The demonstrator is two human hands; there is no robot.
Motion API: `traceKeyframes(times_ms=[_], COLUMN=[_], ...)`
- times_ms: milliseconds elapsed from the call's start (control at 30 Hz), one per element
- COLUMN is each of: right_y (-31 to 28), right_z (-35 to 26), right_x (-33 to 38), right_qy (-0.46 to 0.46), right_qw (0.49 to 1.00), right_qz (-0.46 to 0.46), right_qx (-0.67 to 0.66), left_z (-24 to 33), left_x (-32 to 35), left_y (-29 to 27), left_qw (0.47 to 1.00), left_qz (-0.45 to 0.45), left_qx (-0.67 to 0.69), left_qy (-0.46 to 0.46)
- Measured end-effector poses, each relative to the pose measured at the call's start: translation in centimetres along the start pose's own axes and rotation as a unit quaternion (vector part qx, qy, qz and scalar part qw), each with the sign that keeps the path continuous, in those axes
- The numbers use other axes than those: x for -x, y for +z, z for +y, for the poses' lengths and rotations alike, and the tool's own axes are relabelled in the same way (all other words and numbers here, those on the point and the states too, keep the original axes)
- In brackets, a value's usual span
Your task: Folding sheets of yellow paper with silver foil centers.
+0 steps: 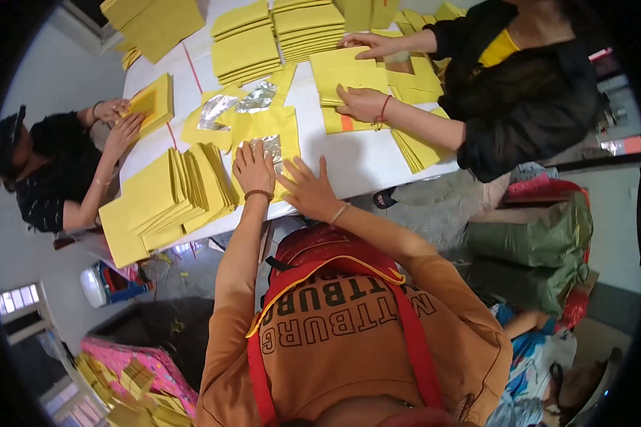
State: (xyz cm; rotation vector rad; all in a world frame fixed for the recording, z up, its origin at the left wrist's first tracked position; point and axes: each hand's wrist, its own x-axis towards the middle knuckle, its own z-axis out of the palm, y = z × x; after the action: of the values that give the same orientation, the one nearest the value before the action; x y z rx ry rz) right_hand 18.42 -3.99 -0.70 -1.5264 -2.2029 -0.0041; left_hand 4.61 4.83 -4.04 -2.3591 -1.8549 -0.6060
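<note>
My left hand [254, 172] lies flat, fingers stretched out, on a yellow paper sheet [290, 127] at the table's near edge. Its fingertips touch the silver foil piece [271, 145] on that sheet. To its right, my right hand [312, 189] rests with fingers spread over the sheet's lower right corner, holding nothing. Just beyond are more foil pieces [257, 97] on yellow paper. Beside my left hand, a fanned pile of folded yellow papers [148, 197] leans toward the left.
The white table [360, 158] carries tall yellow paper stacks [245, 51] at the back. Across on the right, a co-worker's hands [363, 105] press a yellow stack. At left, another person's hands [126, 127] hold a thick yellow bundle [158, 107]. Green sacks [530, 231] stand behind on the right.
</note>
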Motion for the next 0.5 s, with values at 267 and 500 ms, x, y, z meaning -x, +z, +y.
traceKeyframes(times_ms=[267,500], right_y=[-1.1,-1.5], right_z=[-1.1,-0.6], right_x=[5.7,6.5], right_qy=[0.023,0.007], right_qw=[0.999,0.999], right_qz=[-0.034,-0.053], right_qx=[0.015,-0.007], left_z=[0.7,2.0], left_x=[-0.5,-1.6], left_y=[-0.2,-2.2], left_qw=[1.0,0.999], left_qz=[-0.013,-0.043], left_qx=[-0.001,0.007], left_qy=[0.012,0.015])
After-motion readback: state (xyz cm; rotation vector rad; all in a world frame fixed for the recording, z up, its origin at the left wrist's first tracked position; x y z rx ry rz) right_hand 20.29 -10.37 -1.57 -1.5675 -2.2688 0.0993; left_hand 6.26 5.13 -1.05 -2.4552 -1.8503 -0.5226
